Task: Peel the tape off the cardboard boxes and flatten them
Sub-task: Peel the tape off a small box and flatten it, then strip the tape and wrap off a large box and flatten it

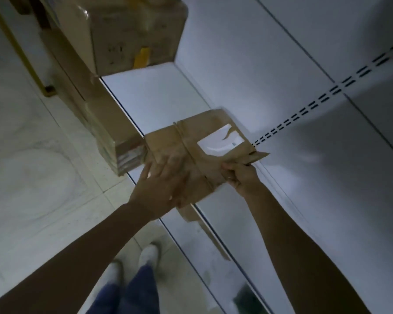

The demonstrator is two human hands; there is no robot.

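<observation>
Cardboard box (210, 165) overhangs the surface (315, 189) edge, with open room to its right.
Left hand (159, 186) presses it, fingers straight; right hand (241, 175) grip pinches its flap.

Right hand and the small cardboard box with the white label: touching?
Touching. The head view shows the right hand pinching the small cardboard box at its right edge, fingers curled round it, no gap.

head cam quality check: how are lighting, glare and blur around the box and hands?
Head view: dim overall, with bright glare on the white table behind the cardboard box and on its white label. The left hand is smeared by motion blur; the right hand is a little sharper. The taped box at the top is soft, its print unreadable.
</observation>
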